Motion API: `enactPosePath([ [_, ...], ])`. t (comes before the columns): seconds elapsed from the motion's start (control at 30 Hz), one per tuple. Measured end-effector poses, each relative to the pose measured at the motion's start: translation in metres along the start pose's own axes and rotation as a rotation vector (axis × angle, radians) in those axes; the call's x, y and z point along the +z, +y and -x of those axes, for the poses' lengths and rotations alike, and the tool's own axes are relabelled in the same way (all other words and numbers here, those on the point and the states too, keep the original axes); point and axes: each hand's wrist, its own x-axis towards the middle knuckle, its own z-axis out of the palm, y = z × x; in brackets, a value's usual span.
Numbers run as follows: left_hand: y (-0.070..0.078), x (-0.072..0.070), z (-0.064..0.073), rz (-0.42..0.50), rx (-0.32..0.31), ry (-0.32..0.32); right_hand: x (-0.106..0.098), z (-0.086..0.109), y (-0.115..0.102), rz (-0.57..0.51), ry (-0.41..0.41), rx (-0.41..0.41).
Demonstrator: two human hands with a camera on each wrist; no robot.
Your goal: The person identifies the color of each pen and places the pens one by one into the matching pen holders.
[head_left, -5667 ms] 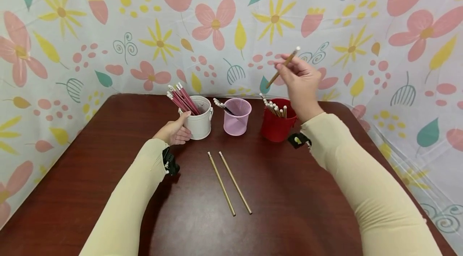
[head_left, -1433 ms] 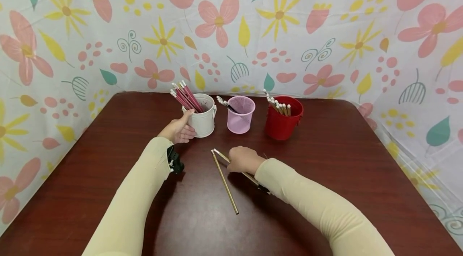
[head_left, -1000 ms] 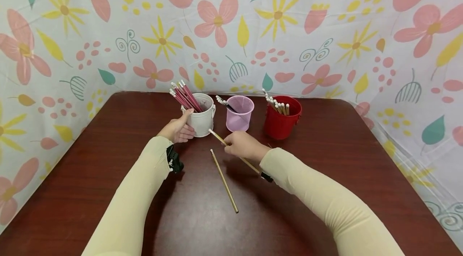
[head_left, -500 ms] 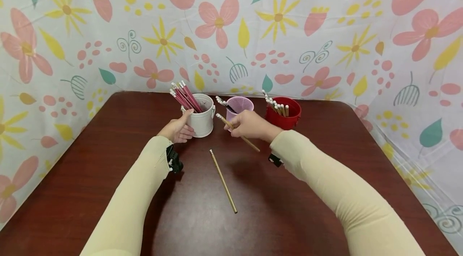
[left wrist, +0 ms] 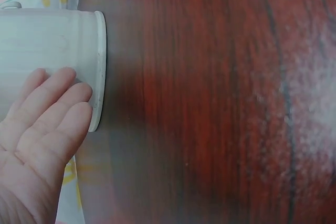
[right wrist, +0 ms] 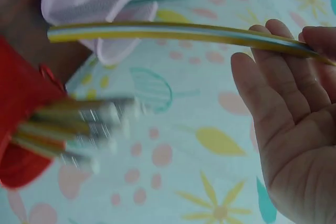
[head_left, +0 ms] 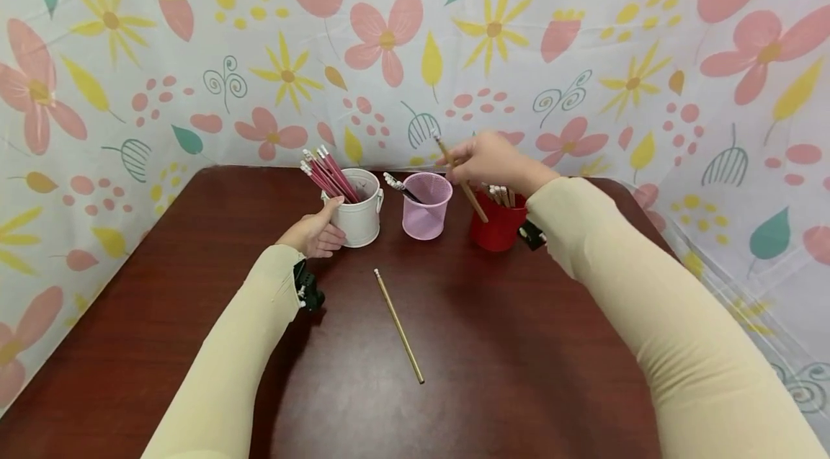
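My right hand (head_left: 496,160) pinches a gold pencil (head_left: 472,198) between thumb and fingers, raised in front of the red bucket (head_left: 488,230). The pencil tilts, its white eraser end up and to the left. Several gold pencils (right wrist: 68,124) lean in that bucket, eraser ends up. With straight fingers and thumb, my left hand (head_left: 316,232) rests against the side of a white bucket (head_left: 364,225) holding pink pencils (head_left: 332,178). Another gold pencil (head_left: 398,326) lies on the table in front.
Between the two buckets stands a pink mesh cup (head_left: 424,221) with several black pencils (head_left: 403,189) leaning left. The dark wood table (head_left: 532,372) reaches back to a flower-patterned curtain (head_left: 389,106).
My right hand has picked one of two gold pencils off the table, lifted it past the mesh cup and brought it to the red bucket. The left hand has stayed at the white bucket.
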Motion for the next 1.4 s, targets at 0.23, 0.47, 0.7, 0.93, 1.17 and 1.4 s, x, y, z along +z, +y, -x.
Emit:
enactPosePath([
  [0.23,-0.004,-0.002,0.0,0.021,-0.018,0.008,-0.031,-0.001,-0.003,-0.035,0.074,0.016],
  [0.47,-0.007,-0.004,0.003,0.035,-0.015,0.029,-0.053,0.006,0.012,-0.237,0.144,-0.016],
  [0.7,-0.01,-0.005,0.003,0.045,-0.025,0.046,-0.065,0.007,0.03,-0.443,0.312,-0.058],
  [0.93,-0.01,-0.006,0.004,0.045,-0.028,0.054,-0.074,0.013,0.056,-0.443,0.46,-0.077],
  [1.17,-0.006,-0.004,0.004,0.034,-0.007,0.056,-0.067,0.015,0.075,-0.481,0.496,-0.017],
  [1.4,0.0,0.002,0.0,0.035,0.011,0.078,-0.034,0.002,0.1,-0.236,0.473,0.03],
])
